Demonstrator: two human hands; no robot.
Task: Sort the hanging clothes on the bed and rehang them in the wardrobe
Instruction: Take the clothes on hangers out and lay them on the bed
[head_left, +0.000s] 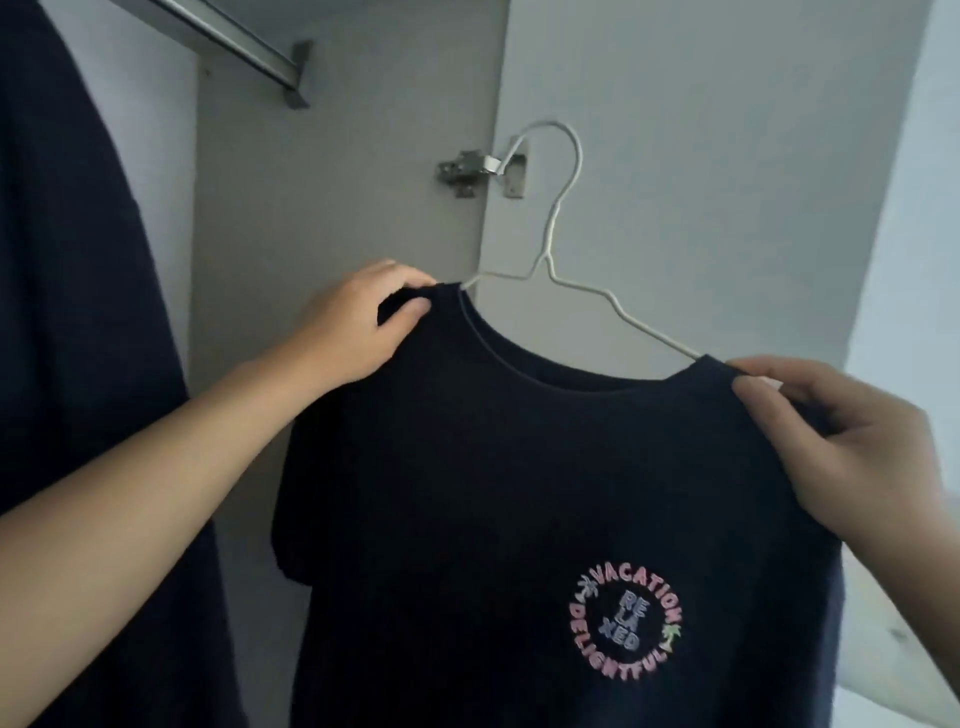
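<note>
Shirt: navy T-shirt (519, 493) on white wire hanger (558, 244), held up by me before the open wardrobe.
Grip: left hand (358, 322) and right hand (841, 431) each pinching a shoulder.
Rail: wardrobe rail (234, 47) up left, hook not on it.
Risk: right shoulder, apparently near the hanger's end, may slip off.

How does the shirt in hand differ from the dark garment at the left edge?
The held T-shirt shows a round printed logo; the left garment shows none. The T-shirt sits on a white wire hanger, gripped at its shoulders by the left hand and right hand; the left garment hangs untouched. Both are dark navy.
</note>
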